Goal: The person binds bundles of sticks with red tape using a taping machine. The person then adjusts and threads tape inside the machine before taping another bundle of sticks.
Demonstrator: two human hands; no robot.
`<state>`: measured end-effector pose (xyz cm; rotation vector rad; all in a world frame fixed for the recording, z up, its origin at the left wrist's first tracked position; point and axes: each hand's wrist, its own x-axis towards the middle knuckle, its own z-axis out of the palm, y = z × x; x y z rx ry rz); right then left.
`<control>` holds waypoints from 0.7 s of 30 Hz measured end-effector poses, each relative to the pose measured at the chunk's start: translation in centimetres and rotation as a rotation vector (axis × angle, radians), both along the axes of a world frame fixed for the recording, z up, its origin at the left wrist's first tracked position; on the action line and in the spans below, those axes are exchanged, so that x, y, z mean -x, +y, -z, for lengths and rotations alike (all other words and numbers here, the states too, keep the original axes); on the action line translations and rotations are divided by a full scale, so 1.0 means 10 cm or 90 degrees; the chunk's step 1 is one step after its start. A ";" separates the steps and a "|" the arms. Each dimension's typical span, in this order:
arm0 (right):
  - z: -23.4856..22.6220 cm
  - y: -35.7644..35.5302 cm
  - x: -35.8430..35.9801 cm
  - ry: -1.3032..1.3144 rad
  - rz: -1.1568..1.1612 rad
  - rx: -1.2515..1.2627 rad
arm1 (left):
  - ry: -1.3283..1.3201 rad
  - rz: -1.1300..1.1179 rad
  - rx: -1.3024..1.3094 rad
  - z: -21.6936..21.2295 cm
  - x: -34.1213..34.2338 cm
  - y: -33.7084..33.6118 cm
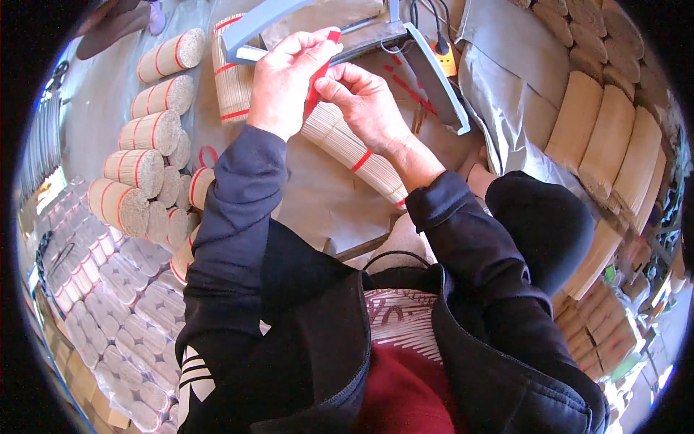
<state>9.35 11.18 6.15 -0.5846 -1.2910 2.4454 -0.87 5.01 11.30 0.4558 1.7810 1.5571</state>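
My left hand is closed on a red strip, thumb and fingers pinching it near its upper end. My right hand is closed too, its thumb and forefinger pinched at the strip's edge. Below both hands lies a bundle of thin wooden sticks, bound with a red band. Just beyond my fingers stands a grey-blue heat sealer with a raised arm. Another banded stick bundle lies to the left of my left hand.
Banded stick bundles are piled at the left. Packed bundles in clear plastic cover the lower left. Unbanded bundles are stacked at the right. An orange power socket with a black plug sits beside the sealer.
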 end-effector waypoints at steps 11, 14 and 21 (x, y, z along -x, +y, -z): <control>0.31 0.22 -0.02 -0.295 -0.091 -0.219 | 0.622 -0.115 0.033 -0.14 0.69 0.27; 0.46 0.23 -0.02 -0.288 -0.092 -0.172 | 0.624 -0.048 0.156 -0.10 0.72 0.41; 0.70 0.17 0.14 -0.267 -0.121 -0.164 | 0.880 -0.098 0.288 0.04 1.04 0.67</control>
